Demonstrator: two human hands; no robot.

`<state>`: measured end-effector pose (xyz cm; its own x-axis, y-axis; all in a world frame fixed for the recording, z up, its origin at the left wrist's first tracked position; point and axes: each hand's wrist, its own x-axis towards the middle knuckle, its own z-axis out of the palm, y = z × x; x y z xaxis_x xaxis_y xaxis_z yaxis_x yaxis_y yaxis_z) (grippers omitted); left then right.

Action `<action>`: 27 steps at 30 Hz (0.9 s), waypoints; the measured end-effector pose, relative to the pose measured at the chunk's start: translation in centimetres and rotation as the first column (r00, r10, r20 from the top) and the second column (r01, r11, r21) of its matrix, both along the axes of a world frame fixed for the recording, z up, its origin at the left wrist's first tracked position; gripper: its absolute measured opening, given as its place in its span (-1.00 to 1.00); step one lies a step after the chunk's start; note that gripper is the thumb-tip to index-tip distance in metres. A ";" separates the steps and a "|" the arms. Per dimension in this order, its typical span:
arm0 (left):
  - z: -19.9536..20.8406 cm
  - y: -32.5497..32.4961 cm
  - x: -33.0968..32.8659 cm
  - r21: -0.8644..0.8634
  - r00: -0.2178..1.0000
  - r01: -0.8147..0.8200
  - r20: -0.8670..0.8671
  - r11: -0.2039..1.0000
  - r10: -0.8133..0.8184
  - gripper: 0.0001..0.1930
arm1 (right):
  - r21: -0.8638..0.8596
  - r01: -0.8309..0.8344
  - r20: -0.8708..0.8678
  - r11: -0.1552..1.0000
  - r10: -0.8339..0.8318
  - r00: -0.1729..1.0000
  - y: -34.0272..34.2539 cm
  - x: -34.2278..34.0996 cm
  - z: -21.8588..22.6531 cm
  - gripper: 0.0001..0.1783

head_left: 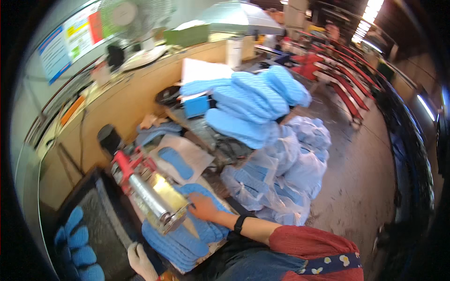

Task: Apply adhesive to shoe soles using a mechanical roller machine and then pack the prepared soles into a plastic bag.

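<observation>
My right hand (202,206), bare with a black band at the wrist, is closed on a blue insole (206,230) beside the roller machine. The machine has a shiny metal roller (151,198), red fittings and a yellowish plate. Under its near end lies a stack of blue insoles (176,248). My left hand (141,262), in a whitish glove, is at the near edge of a dark, black-rimmed bed (105,229); its fingers are too unclear to read. Several blue insoles (80,238) lie along that bed's left side. Beyond the roller, another insole (176,162) rests on a pale sheet.
A large pile of blue insoles (248,100) covers the table ahead. Clear plastic bags (286,173) of blue pieces stand on its right. A fan (125,14) and a silvery lampshade-like cover (241,18) are at the back. Red racks (342,84) stand farther right on the floor.
</observation>
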<state>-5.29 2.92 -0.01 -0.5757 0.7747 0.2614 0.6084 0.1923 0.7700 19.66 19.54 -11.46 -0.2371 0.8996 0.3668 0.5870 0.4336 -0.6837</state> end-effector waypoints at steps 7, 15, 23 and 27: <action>-0.6 -0.4 -0.9 0.131 0.981 -0.066 -0.175 0.989 0.088 -0.80 | 0.019 -0.015 0.244 1.000 0.010 0.970 0.9 0.5 -2.6 -0.54; -0.7 -1.0 -1.4 0.120 0.983 -0.093 -0.148 0.988 0.110 -0.81 | 0.145 -0.117 0.165 0.983 0.092 0.982 1.3 0.7 -2.9 -0.61; -0.9 -0.6 -1.4 0.174 0.994 -0.102 -0.021 0.980 0.107 -0.79 | -0.115 -0.012 -0.501 0.993 -0.048 0.864 2.4 2.3 5.2 -0.65; 1.6 -0.6 0.2 0.118 0.823 -0.178 0.563 0.977 0.082 -0.70 | 0.298 -0.013 -0.256 0.954 0.093 0.962 4.3 2.6 12.7 -0.62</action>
<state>-5.12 2.35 1.59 -0.7525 0.6583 -0.0185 0.0506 0.0858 0.9950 22.25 23.83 1.24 -0.1399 0.7324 0.6663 0.3733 0.6623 -0.6496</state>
